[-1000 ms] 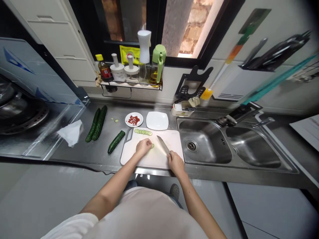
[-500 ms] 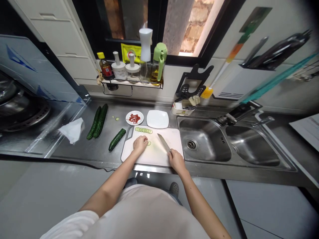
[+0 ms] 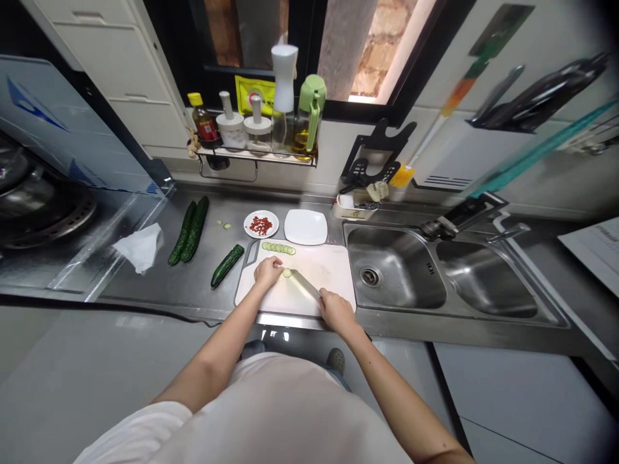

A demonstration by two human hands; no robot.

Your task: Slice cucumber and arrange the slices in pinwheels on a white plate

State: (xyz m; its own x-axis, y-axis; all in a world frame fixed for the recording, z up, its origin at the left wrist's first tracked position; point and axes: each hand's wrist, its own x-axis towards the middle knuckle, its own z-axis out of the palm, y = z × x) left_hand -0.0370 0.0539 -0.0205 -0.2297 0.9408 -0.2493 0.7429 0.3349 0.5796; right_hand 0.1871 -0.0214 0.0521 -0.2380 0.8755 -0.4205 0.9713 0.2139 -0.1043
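Note:
My right hand (image 3: 337, 310) is wrapped round the handle of a kitchen knife (image 3: 306, 285). The blade slants to the upper left, its tip beside a pale cucumber slice (image 3: 287, 273) on the white cutting board (image 3: 333, 267). At the slice's left edge is my left hand (image 3: 268, 272), thumb and fingers drawn together; what they pinch, if anything, is hidden. A row of cucumber slices (image 3: 279, 248) lies along the board's far edge. To the left of the board rests a cut piece of cucumber (image 3: 227, 266).
Two whole cucumbers (image 3: 189, 232) lie farther left, near a crumpled white tissue (image 3: 140, 248). Behind the board stand a plate of chopped red pieces (image 3: 248, 225) and a white square plate (image 3: 305, 227). A double steel sink (image 3: 399, 274) adjoins on the right. Bottles fill a wall rack (image 3: 285, 155).
The knife's tip has swung left and down to the cucumber slice, with my right hand shifting slightly left. My left hand has moved a little left, uncovering more of the slice.

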